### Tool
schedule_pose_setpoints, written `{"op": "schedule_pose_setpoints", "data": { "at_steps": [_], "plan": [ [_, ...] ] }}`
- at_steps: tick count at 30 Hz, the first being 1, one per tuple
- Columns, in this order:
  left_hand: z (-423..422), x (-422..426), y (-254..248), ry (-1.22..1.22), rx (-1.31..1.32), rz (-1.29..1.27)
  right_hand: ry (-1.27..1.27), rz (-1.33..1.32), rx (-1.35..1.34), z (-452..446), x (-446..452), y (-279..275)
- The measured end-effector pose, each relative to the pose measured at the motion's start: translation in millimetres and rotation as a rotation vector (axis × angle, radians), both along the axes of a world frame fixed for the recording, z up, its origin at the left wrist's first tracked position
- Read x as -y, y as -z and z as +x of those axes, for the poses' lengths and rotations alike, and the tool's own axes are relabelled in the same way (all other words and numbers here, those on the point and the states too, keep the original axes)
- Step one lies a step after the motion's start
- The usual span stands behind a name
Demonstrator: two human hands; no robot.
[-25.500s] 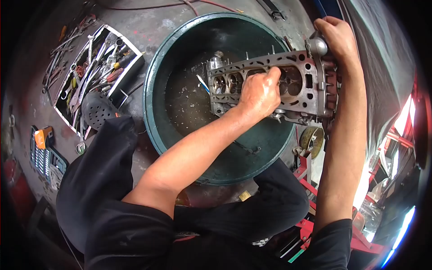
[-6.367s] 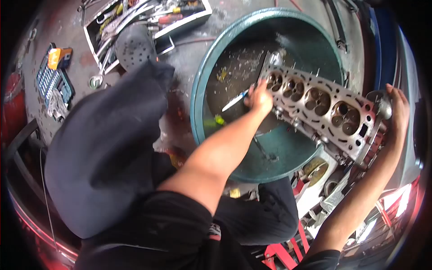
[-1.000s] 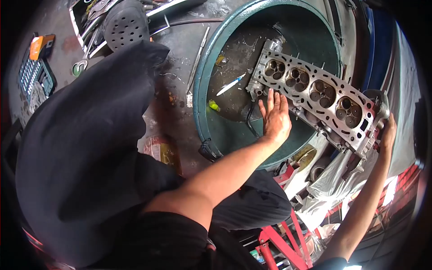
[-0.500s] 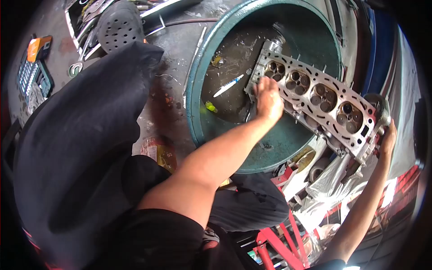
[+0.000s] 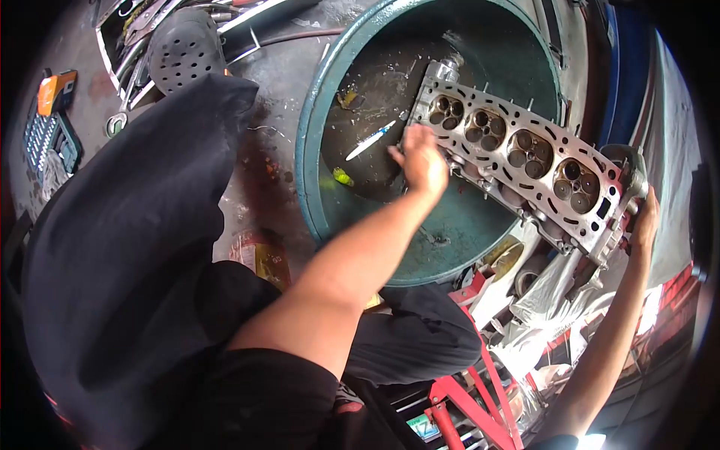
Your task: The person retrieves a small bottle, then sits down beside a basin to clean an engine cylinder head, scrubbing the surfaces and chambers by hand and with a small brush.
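Note:
A metal engine cylinder head lies slanted over a round green tub, its several combustion chambers and valves facing up. My right hand grips its far right end, with the fingers partly hidden behind the metal. Close to its left end is my left hand, thumb spread from the fingers and nothing held; whether the fingertips touch the edge I cannot tell. Inside the tub, left of that hand, lie a blue-and-white brush or pen-like tool and a small yellow-green object.
A tray of wrenches and other tools stands at the upper left, beside my dark perforated shoe. Farther left is a socket set case with an orange device. Red metal legs rise at the bottom right, near plastic sheeting.
My left hand has shifted slightly left, away from the cylinder head's edge, and its thumb has spread out. My right hand keeps its hold. The whole view has shifted a little.

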State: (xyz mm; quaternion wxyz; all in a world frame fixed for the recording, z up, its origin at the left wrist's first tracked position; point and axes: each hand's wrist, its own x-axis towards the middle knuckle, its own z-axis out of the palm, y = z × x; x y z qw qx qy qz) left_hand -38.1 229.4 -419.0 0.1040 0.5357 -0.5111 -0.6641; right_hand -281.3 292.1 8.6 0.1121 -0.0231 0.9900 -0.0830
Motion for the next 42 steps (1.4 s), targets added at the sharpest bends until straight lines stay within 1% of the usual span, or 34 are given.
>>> {"op": "schedule_pose_setpoints", "data": {
  "at_steps": [2,4,5,6,7,8,10,11,12,14,16,17,18,20,21,22,24,25,26,27,28,29,30,32,33,34,36,37,38,39,40,41,42],
  "plan": [
    [12,92,-51,0.435,0.243,-0.02,-0.166,0.063,0.0,-8,-7,-2],
    [-11,100,-50,0.171,0.116,-0.233,-0.181,0.046,-0.034,-8,-5,1],
    [-28,102,-66,0.138,0.124,-0.318,-0.114,0.034,-0.007,-11,-9,-1],
    [-29,114,-101,0.323,-0.016,-0.21,-0.048,0.036,0.034,-12,-11,-3],
    [-40,82,-111,0.304,-0.152,-0.398,-0.106,0.066,0.013,7,11,0],
    [-51,48,-121,0.287,-0.277,-0.592,-0.115,0.062,0.012,5,12,1],
    [-42,64,-135,0.394,-0.339,-0.405,-0.092,-0.007,0.026,3,5,2],
    [-39,70,-123,0.391,-0.323,-0.437,-0.13,0.065,-0.007,0,2,1],
    [-48,76,-113,0.353,-0.24,-0.386,-0.149,0.114,-0.014,-2,-1,0],
    [-56,88,-118,0.363,-0.182,-0.292,-0.118,0.107,0.011,1,4,1],
    [-44,84,-142,0.45,-0.285,-0.293,-0.126,0.073,0.009,1,8,6],
    [-31,77,-144,0.452,-0.319,-0.353,-0.116,0.054,-0.001,5,8,7],
    [-47,47,-110,0.345,-0.252,-0.423,-0.11,0.065,-0.001,7,8,6],
    [-44,85,-102,0.381,-0.084,-0.247,-0.187,0.141,-0.015,6,11,3],
    [-46,87,-96,0.387,-0.108,-0.232,-0.254,0.132,0.031,-5,0,0],
    [-44,89,-107,0.381,-0.103,-0.242,-0.262,0.121,0.031,-4,3,2],
    [-36,87,-138,0.467,-0.26,-0.242,-0.16,0.085,-0.028,3,8,8],
    [-29,80,-138,0.43,-0.305,-0.287,-0.118,0.042,-0.03,0,3,8],
    [-30,77,-123,0.403,-0.242,-0.359,-0.099,0.05,-0.005,-1,2,6],
    [-34,79,-105,0.389,-0.166,-0.291,-0.113,0.111,0.028,-2,2,4],
    [-37,91,-96,0.369,-0.106,-0.242,-0.131,0.158,0.041,-4,3,-1],
    [-37,97,-99,0.399,-0.09,-0.24,-0.227,0.178,-0.078,6,10,5],
    [-42,100,-108,0.437,-0.045,-0.218,-0.244,0.214,-0.058,-1,5,3],
    [-40,91,-128,0.514,-0.183,-0.31,-0.221,0.121,-0.049,7,13,8],
    [-33,81,-135,0.451,-0.291,-0.325,-0.221,0.117,-0.058,3,14,9],
    [-37,80,-120,0.458,-0.293,-0.32,-0.19,0.146,-0.064,1,11,8],
    [-46,84,-84,0.408,-0.034,-0.321,-0.16,0.197,-0.054,8,9,2],
    [-44,98,-74,0.433,-0.071,-0.253,-0.186,0.161,-0.046,13,14,3],
    [-44,110,-82,0.526,-0.042,-0.216,-0.221,0.117,-0.031,13,20,7],
    [-65,72,-63,0.203,-0.356,0.003,-0.2,0.162,-0.019,1,7,5],
    [-60,72,-88,0.35,-0.297,-0.089,-0.205,0.147,-0.021,3,9,8],
    [-56,72,-113,0.492,-0.244,-0.19,-0.186,0.073,-0.023,6,11,10],
    [-30,89,-148,0.626,-0.306,-0.235,-0.164,0.009,-0.02,8,11,11]
  ]
}}
